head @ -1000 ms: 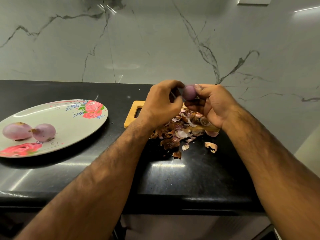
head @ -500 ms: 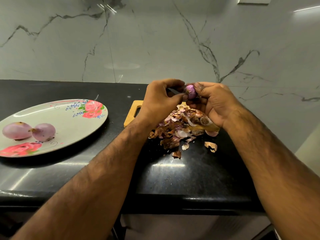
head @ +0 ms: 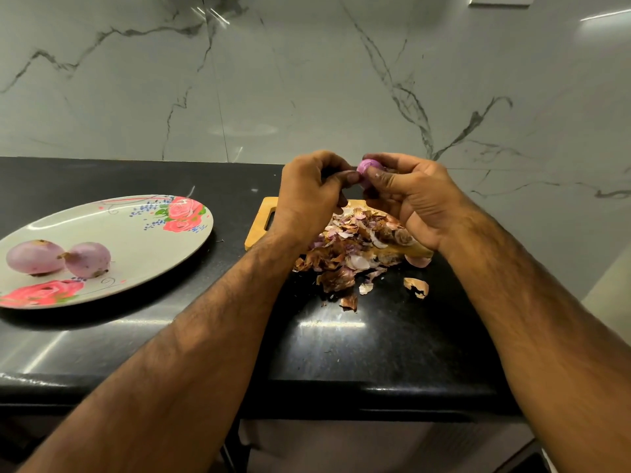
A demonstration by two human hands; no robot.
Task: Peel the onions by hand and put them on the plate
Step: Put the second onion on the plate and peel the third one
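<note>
Two peeled onions (head: 58,259) already lie on the plate (head: 136,233), and I hold a third small onion (head: 366,167) above the peel heap (head: 355,247), my right hand (head: 409,196) gripping it while my left hand (head: 314,189) pinches at its skin, so stripping and plating it remain.

This is looking like a home kitchen: a black stone countertop (head: 375,353) is running beneath a grey-veined white marble backsplash (head: 307,80), carrying a rose-patterned oval plate (head: 136,240) and a wooden cutting board (head: 256,233).
</note>
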